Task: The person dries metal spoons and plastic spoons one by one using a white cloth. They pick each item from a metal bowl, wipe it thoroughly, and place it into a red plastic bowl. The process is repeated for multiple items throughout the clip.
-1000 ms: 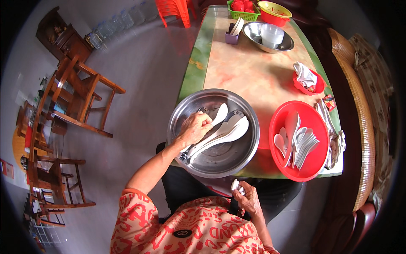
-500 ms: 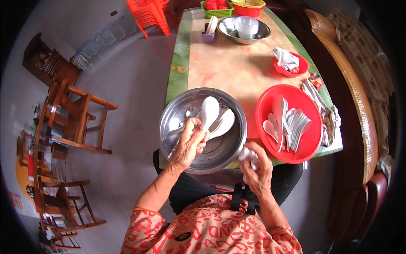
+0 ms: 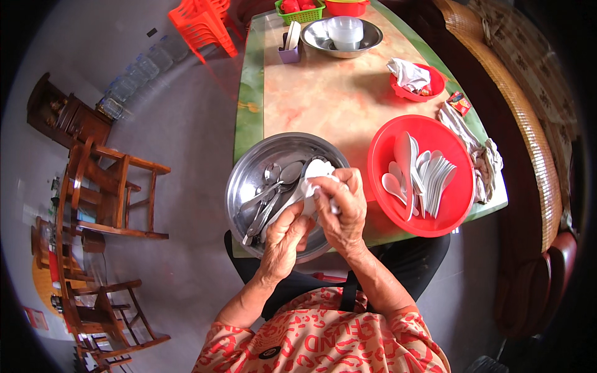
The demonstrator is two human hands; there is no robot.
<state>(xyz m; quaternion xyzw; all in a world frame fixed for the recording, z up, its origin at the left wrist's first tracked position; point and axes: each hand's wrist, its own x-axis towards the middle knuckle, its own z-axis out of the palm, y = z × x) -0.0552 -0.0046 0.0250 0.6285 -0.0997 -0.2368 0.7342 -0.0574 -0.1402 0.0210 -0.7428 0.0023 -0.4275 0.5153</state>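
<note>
Over a large steel basin (image 3: 249,180) at the table's near edge, my left hand (image 3: 287,235) grips the handle of a white ladle (image 3: 318,169). My right hand (image 3: 343,205) presses a small white cloth (image 3: 311,186) against the ladle's bowl. Several metal spoons (image 3: 273,186) lie inside the basin to the left of my hands. To the right stands a round red tray (image 3: 448,211) holding several white spoons (image 3: 423,177).
Farther up the table are a small red dish with a crumpled cloth (image 3: 411,76), a steel bowl with a plastic tub (image 3: 341,34), a green basket (image 3: 300,9) and a rag pile (image 3: 479,152). Wooden chairs (image 3: 112,193) stand left, a red stool (image 3: 205,22) beyond.
My left hand lifted a white ladle out of the basin and my right hand came up from my lap with the cloth onto it. My head leaned forward.
</note>
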